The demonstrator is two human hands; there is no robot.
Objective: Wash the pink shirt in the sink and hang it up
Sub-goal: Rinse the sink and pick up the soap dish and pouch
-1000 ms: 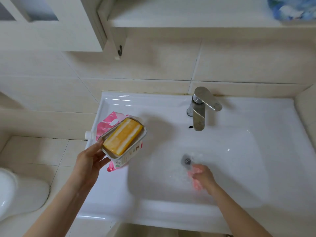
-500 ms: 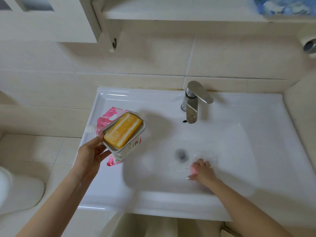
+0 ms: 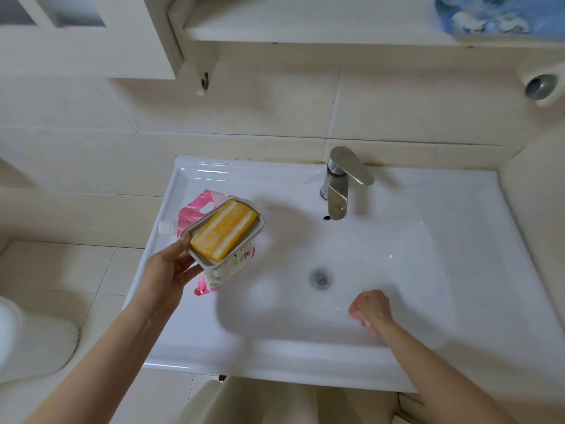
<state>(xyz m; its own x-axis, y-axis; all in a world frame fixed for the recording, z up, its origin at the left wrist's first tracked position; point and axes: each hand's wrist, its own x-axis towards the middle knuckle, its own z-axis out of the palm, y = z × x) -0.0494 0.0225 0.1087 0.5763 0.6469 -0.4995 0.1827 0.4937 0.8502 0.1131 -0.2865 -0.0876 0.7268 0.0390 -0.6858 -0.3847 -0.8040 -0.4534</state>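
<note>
left grip (image 3: pixel 165 270) holds 1 soap dish (image 3: pixel 214 265) with 1 yellow bar (image 3: pixel 224 229) | right grip (image 3: pixel 374 307) in sink (image 3: pixel 244 179), hold unclear | 1 tap (image 3: pixel 336 191)

Print on the pink pouch (image 3: pixel 224 267) — too blurred to read.

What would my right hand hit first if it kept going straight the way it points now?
Most likely the round metal drain. The right hand lies low in the white ceramic sink, fingers aimed up-left toward it, with only bare wet basin between, though depth is unclear.
</note>
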